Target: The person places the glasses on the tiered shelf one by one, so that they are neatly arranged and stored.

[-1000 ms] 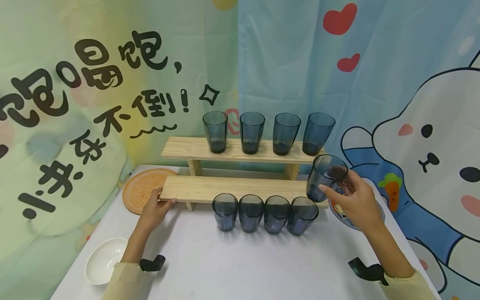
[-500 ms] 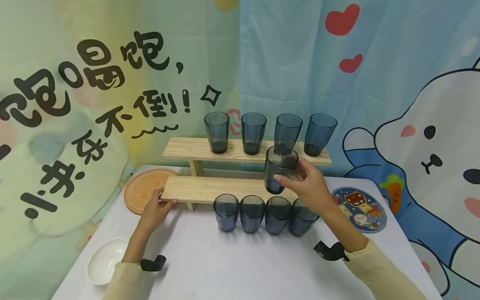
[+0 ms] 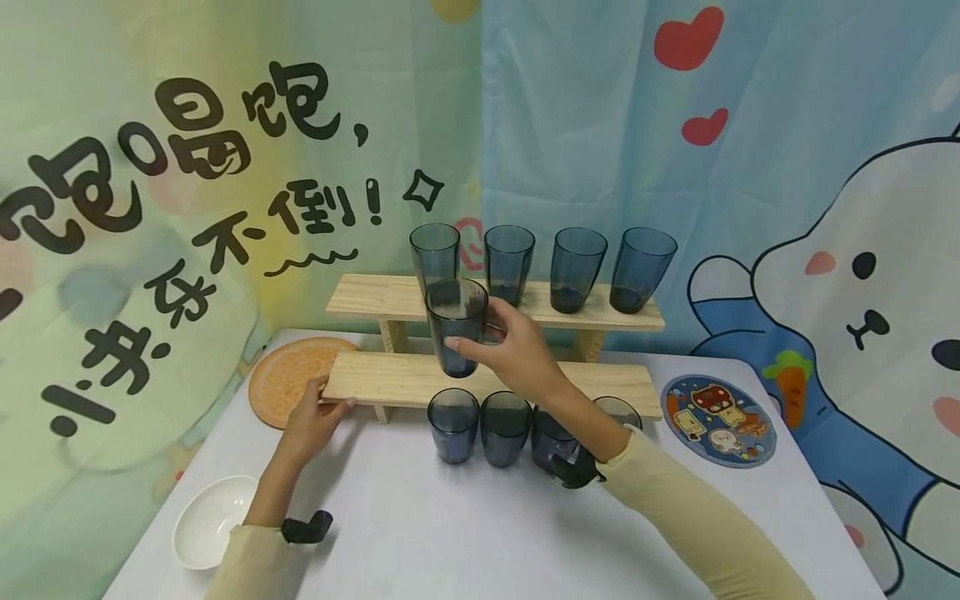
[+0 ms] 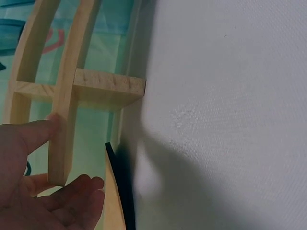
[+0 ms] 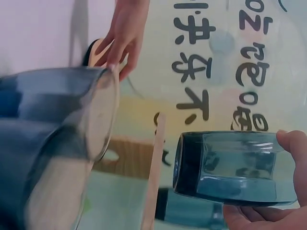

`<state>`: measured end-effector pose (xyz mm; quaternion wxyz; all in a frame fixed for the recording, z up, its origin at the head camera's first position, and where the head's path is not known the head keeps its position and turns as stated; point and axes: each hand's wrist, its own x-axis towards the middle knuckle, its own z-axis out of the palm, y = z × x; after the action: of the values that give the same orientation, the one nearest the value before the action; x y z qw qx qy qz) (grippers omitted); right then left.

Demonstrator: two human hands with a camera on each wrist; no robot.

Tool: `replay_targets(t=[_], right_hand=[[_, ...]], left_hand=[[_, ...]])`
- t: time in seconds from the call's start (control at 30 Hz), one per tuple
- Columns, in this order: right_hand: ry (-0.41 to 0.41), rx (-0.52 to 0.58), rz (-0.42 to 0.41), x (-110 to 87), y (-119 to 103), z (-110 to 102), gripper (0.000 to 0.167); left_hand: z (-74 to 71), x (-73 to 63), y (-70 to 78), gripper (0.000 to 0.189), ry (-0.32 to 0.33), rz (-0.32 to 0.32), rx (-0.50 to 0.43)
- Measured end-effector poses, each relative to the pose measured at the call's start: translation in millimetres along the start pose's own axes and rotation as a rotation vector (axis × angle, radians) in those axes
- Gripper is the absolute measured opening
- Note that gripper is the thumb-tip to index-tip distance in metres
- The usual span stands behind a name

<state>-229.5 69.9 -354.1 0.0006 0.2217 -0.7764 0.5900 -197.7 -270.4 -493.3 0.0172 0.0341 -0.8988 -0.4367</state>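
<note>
My right hand grips a dark blue-grey drinking glass upright, rim up. It overlaps the left part of the lower wooden shelf board in the head view, its base close over the wood. In the right wrist view the held glass shows its dark base, with fingers round its upper part. My left hand holds the left end of that lower board; the left wrist view shows thumb and fingers on either side of the board's end. Behind, several matching glasses line the upper board.
In front of the lower board, a row of glasses stands on the white table, partly covered by my right forearm. An orange-slice mat lies left, a blue patterned mat right. A white bowl sits front left.
My right hand has carried the glass leftward from beyond the lower board's right end to over its left part. My left hand has stayed at the board's left end.
</note>
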Motion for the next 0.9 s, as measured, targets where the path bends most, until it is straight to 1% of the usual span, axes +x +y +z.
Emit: replay_targets(t=[0.13,0.23,0.47,0.63,0.77,0.9], right_hand=[[-0.009,0.005,-0.031,18.4,-7,24,0.055],[-0.002,-0.005,-0.048,31.2,-13,42,0.056],[0.036,-0.013,-0.041,62.4,-22,75,0.072],[0.090,-0.025,-0.037,84.0,-22,94,0.076],[0.127,-0.062,-0.002,97.0,-24,105,0.083],[0.150,-0.096,0.017,109.9,-26,114,0.085]], left_hand=[[0.6,0.4,-0.9,0.067,0.002,0.004,0.000],[0.7,1.3,-1.1,0.067,0.002,-0.002,-0.002],[0.2,2.7,-2.4,0.067,0.005,-0.011,0.000],[0.9,2.1,-1.7,0.067,0.002,-0.011,-0.003],[0.4,1.7,-2.0,0.068,0.002,-0.008,-0.017],[-0.2,1.5,-1.7,0.068,0.004,-0.004,-0.022]])
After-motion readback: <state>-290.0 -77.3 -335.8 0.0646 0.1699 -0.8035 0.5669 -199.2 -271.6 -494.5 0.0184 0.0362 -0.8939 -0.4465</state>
